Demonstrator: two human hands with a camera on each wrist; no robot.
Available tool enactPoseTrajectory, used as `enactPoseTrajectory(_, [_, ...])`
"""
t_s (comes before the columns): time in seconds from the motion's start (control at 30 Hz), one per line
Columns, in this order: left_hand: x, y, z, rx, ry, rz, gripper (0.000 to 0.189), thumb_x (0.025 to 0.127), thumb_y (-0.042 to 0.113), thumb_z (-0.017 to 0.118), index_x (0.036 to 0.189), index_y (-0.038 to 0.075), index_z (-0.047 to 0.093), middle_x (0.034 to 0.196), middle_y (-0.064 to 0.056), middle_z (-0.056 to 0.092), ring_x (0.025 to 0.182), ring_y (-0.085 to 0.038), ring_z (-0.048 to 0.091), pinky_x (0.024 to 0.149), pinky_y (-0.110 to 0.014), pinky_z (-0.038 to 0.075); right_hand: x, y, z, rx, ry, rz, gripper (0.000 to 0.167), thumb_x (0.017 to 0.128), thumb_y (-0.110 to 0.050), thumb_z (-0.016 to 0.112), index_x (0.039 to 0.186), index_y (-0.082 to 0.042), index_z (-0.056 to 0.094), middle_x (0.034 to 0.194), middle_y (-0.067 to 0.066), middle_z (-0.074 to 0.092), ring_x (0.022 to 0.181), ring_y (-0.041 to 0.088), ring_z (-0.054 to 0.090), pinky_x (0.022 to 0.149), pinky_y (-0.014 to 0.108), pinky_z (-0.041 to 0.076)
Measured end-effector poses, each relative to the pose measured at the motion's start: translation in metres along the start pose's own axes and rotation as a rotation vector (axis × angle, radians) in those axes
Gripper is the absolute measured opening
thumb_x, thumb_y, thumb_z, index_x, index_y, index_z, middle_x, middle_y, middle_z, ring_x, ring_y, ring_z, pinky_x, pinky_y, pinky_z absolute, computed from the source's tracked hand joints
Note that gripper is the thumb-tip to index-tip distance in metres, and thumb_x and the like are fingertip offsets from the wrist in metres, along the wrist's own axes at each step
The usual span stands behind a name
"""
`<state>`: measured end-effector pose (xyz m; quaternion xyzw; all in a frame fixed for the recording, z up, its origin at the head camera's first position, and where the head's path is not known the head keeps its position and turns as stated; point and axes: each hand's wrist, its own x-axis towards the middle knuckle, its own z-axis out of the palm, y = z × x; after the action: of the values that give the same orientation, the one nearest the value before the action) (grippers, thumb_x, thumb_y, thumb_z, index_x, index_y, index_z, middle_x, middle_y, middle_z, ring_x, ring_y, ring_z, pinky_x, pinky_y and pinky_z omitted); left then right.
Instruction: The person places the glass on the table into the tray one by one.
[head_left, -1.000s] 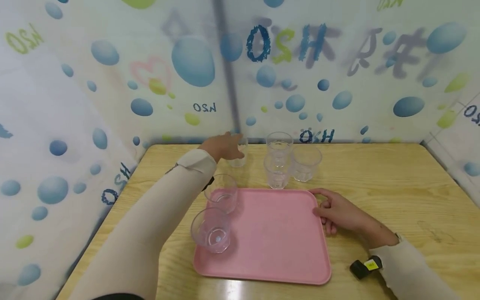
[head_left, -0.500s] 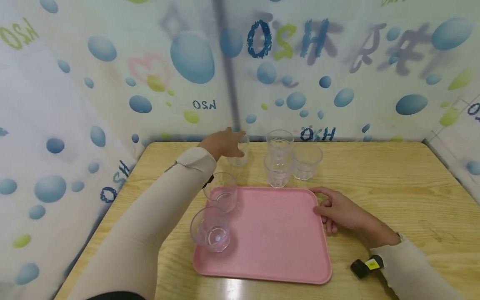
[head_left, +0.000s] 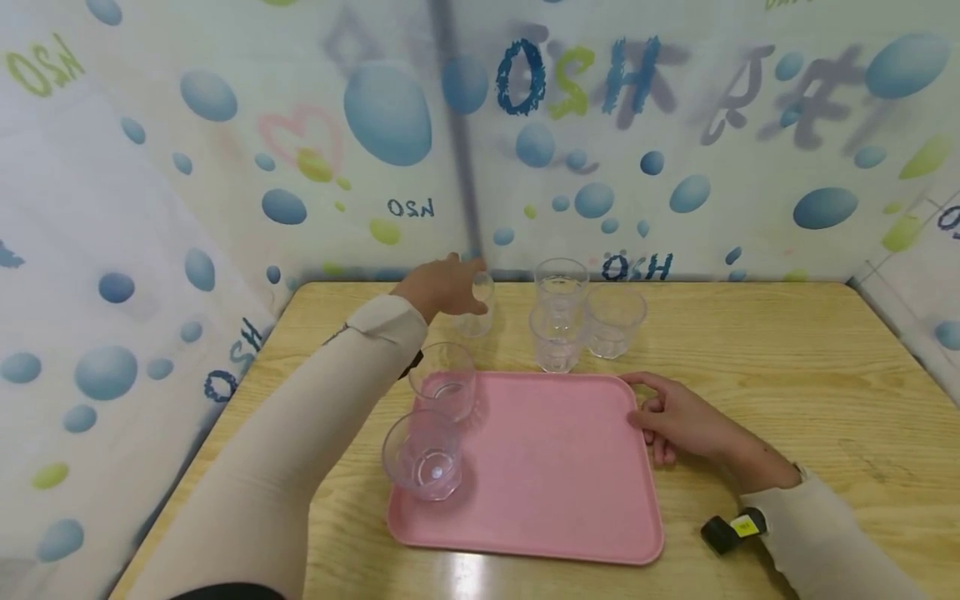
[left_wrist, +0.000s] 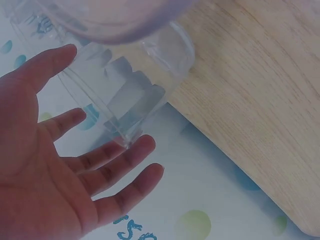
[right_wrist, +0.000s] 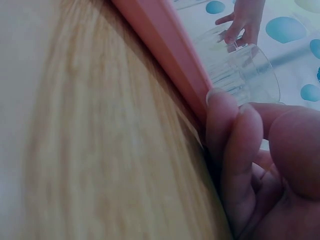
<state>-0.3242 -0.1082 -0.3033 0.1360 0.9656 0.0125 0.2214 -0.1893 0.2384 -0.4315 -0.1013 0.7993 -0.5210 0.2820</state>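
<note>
At the table's back left, my left hand (head_left: 441, 287) reaches to a clear plastic cup (head_left: 482, 312), its thumb and fingers spread. In the left wrist view the fingers (left_wrist: 127, 160) stay mostly straight, with fingertips right at the cup's wall (left_wrist: 125, 87). My right hand (head_left: 678, 421) holds the pink tray (head_left: 555, 467) by its right edge near the far corner, thumb on the rim and other fingers curled beside it. Two clear cups stand along the tray's left side, a far one (head_left: 444, 387) and a near one (head_left: 425, 467).
Just beyond the tray, three clear cups stand close together: one at the back (head_left: 561, 279), one in front (head_left: 556, 346) and one to the right (head_left: 615, 321). A patterned curtain (head_left: 637, 125) hangs along the back edge of the wooden table (head_left: 750, 350).
The head view shifts slightly. My left hand's fingers move a little at the back cup, while the right hand keeps its hold on the tray.
</note>
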Motion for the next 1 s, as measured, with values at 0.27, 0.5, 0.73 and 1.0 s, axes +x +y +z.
enactPoseTrajectory(0.27, [-0.004,-0.001,0.007,0.000,0.057,-0.007,0.076,0.097,0.049,0.059,0.159,0.024,0.023,0.165,-0.025,0.012,0.146,-0.045,0.031,0.114,-0.057,0.034,-0.001,-0.002,0.000,0.002,-0.005,-0.015,0.065,0.101,-0.017,0.060,0.156,-0.010,0.026,0.073,0.010,0.057,0.047,0.017,0.060,0.046,0.033,0.054])
enactPoseTrajectory(0.5, [-0.010,-0.005,0.010,-0.011,0.141,-0.008,0.075,0.094,0.048,0.059,0.157,0.021,0.028,0.159,-0.030,0.020,0.135,-0.050,0.042,0.104,-0.056,0.044,-0.001,-0.003,0.000,-0.001,0.000,-0.010,0.065,0.101,-0.016,0.060,0.156,-0.011,0.026,0.073,0.010,0.057,0.047,0.017,0.060,0.046,0.033,0.054])
enactPoseTrajectory(0.73, [-0.024,-0.004,0.008,-0.035,0.191,0.013,0.076,0.093,0.054,0.061,0.155,0.022,0.031,0.159,-0.029,0.023,0.132,-0.049,0.046,0.102,-0.058,0.045,-0.001,-0.003,0.000,0.002,0.001,-0.007,0.065,0.101,-0.015,0.059,0.156,-0.011,0.026,0.073,0.010,0.057,0.047,0.017,0.060,0.045,0.034,0.053])
enactPoseTrajectory(1.0, [-0.044,0.005,0.015,0.024,0.284,0.052,0.077,0.089,0.064,0.060,0.152,0.027,0.034,0.146,-0.023,0.040,0.112,-0.046,0.059,0.099,-0.061,0.044,0.000,-0.003,0.000,-0.016,0.009,-0.004,0.064,0.101,-0.016,0.059,0.156,-0.010,0.026,0.073,0.010,0.058,0.046,0.018,0.061,0.044,0.035,0.053])
